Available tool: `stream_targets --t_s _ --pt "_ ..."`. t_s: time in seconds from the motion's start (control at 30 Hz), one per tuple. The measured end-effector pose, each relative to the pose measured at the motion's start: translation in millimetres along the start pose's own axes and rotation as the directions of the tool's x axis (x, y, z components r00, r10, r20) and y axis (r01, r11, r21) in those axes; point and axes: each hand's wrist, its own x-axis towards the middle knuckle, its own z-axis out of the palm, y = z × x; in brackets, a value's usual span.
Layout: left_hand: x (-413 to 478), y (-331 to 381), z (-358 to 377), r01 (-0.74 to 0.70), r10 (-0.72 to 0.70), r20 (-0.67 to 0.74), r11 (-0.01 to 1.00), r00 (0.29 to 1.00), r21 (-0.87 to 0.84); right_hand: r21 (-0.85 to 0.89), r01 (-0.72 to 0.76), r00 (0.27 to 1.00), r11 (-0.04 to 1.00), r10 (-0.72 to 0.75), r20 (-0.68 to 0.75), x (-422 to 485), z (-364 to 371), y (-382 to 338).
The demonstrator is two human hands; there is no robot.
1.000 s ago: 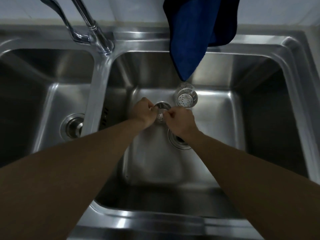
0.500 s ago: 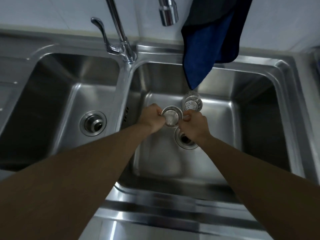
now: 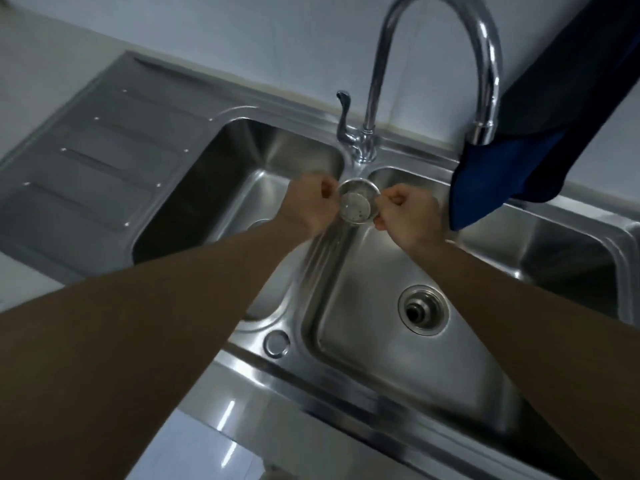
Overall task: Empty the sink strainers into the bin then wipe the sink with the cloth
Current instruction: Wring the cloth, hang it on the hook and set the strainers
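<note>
A sink strainer (image 3: 356, 202) is pinched by its rim between the left hand (image 3: 310, 202) and right hand (image 3: 410, 214) above the sink (image 3: 363, 327); emptying is judged underway, carriage to the bin being required next.

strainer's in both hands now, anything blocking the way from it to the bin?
Cannot say: no bin shows in this view. The strainer is pinched between the left hand and the right hand, lifted above the divider between the basins. Nearest things are the faucet behind it and the blue cloth to its right; neither touches it.
</note>
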Motion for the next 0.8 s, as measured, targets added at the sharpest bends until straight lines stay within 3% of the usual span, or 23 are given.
stream_targets --t_s 0.1,0.3,0.57,0.8 --pt "-3 -11 -36 0.043 -0.049 -0.067 0.995 0.997 -0.088 0.017 0.065 0.993 0.998 -0.067 0.097 11 30 -26" --pt "2 -67 -78 0.181 -0.179 -0.171 0.983 0.969 -0.003 -0.111 0.174 0.940 0.978 -0.132 0.313 23 100 -56" --pt "20 -160 -73 0.409 -0.408 -0.086 0.912 0.909 0.002 -0.438 0.171 0.862 0.882 0.081 0.500 39 191 -42" --pt "44 -208 -54 0.406 -0.410 -0.006 0.902 0.912 0.143 -0.574 0.107 0.851 0.812 0.224 0.475 56 238 -11"
